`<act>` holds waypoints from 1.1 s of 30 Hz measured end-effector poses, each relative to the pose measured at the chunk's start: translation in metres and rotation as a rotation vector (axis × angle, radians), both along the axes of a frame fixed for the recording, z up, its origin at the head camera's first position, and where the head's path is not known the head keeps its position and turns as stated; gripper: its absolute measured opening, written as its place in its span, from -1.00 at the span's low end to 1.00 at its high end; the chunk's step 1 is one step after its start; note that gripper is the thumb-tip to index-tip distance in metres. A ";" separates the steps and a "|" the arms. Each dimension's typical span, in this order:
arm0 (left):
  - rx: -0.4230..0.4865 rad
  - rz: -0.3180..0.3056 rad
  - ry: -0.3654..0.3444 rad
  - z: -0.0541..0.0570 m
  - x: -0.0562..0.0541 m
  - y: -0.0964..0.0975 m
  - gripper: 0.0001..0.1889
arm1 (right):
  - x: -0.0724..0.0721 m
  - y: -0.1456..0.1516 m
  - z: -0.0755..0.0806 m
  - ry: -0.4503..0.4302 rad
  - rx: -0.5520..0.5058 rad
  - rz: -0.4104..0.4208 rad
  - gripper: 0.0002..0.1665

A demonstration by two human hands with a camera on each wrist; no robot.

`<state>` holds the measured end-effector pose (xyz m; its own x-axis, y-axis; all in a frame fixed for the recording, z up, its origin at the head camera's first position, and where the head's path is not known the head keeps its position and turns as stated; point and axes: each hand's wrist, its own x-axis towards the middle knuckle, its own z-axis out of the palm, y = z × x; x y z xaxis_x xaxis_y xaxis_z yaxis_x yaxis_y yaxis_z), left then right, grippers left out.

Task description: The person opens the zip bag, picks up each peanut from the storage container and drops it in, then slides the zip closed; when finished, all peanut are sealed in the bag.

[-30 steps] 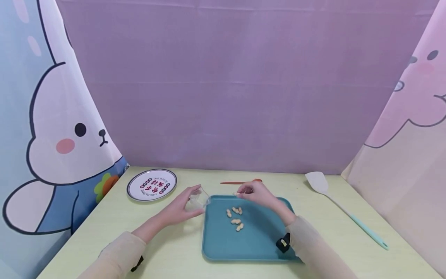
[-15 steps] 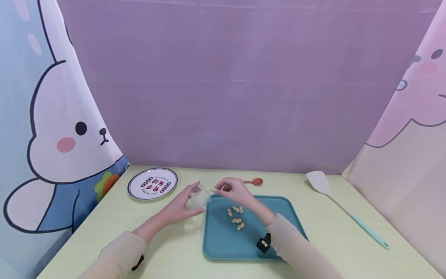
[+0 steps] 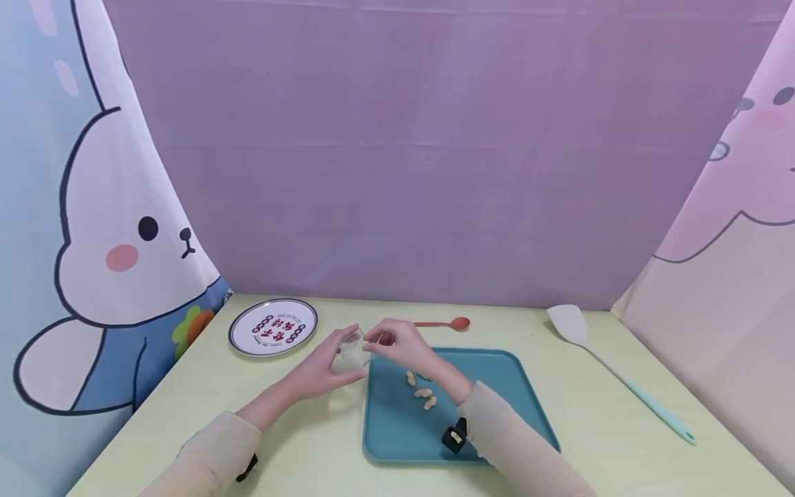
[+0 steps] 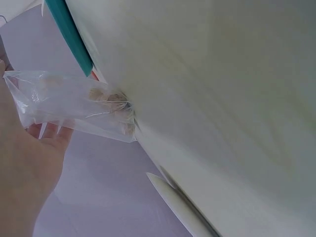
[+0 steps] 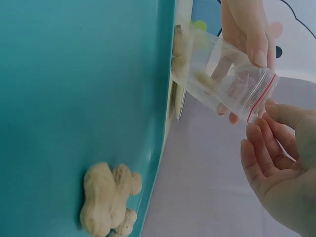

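My left hand [image 3: 319,373] holds a clear zip-lock bag [image 3: 350,355] left of the teal tray [image 3: 397,438], its thumb and fingers spread around the bag near the mouth. Several peanuts [image 4: 116,101] lie at the bottom of the bag in the left wrist view. Another peanut [image 5: 205,79] shows partway down inside it in the right wrist view. At the red-striped mouth is my right hand [image 3: 406,345], fingertips touching or close to the edge, with no peanut visible between them. Several more peanuts [image 3: 423,393] lie on the tray, partly hidden by the right hand.
A white plate [image 3: 273,328] with red characters lies at the back left. Behind the tray is a red spoon [image 3: 459,323], its handle partly covered by the right hand. A spatula [image 3: 611,369] with a pale green handle lies on the right.
My right hand has moved left from above the tray to the bag's mouth, carrying a peanut that is now out of its fingers. The left hand has stayed in place with the bag.
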<state>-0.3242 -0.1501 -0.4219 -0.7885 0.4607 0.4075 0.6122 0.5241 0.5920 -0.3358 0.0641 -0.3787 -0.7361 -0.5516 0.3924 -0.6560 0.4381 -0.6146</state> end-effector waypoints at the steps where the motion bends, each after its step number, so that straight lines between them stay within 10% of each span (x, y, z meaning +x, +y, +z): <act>1: 0.002 -0.001 0.001 0.000 0.000 0.000 -0.10 | 0.000 0.000 0.000 -0.002 0.001 -0.002 -0.75; 33: -0.013 -0.002 0.026 -0.002 0.001 0.001 -0.12 | -0.021 0.089 -0.029 -0.091 0.142 0.010 -0.75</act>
<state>-0.3236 -0.1489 -0.4240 -0.7770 0.4675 0.4216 0.6281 0.5309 0.5689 -0.3564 0.1535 -0.4073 -0.7596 -0.6038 0.2417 -0.6047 0.5187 -0.6044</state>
